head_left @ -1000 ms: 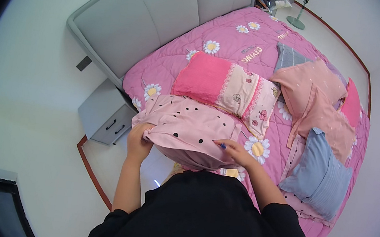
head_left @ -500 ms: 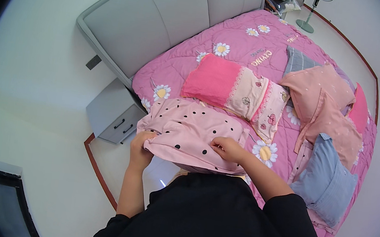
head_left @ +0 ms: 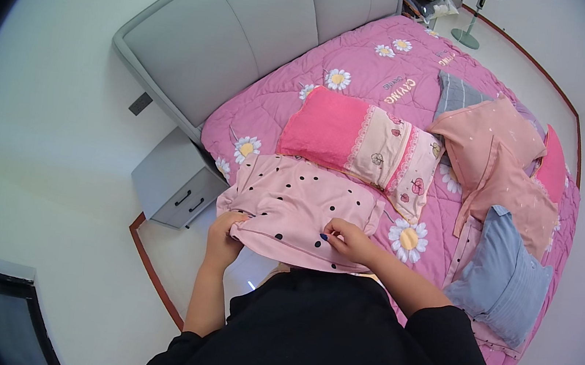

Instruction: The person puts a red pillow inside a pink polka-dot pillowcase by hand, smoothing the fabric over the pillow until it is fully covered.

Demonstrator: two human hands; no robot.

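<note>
A pale pink pillowcase (head_left: 297, 205) with black dots lies rumpled across the near left edge of the bed, close to my body. My left hand (head_left: 226, 236) is closed around its near left corner, with the fingertips partly hidden in the cloth. Toward its right side, my right hand (head_left: 350, 240) pinches the cloth between thumb and fingers. Slack folds run between the two hands, and the near edge hangs over the side of the bed. Just beyond lies a pillow (head_left: 325, 128) in hot pink and cream with a leaf print.
The bed has a pink daisy quilt (head_left: 367, 63) and a grey headboard (head_left: 232, 27). Peach pillowcases (head_left: 490, 142) and a blue pillow (head_left: 505, 281) are heaped at the right. A grey nightstand (head_left: 173, 178) stands left, a fan (head_left: 467, 37) at the far right.
Both hands and the near edge of the pillowcase have shifted slightly right and toward me. The right hand's pinch now shows more clearly. The other bedding has stayed put.
</note>
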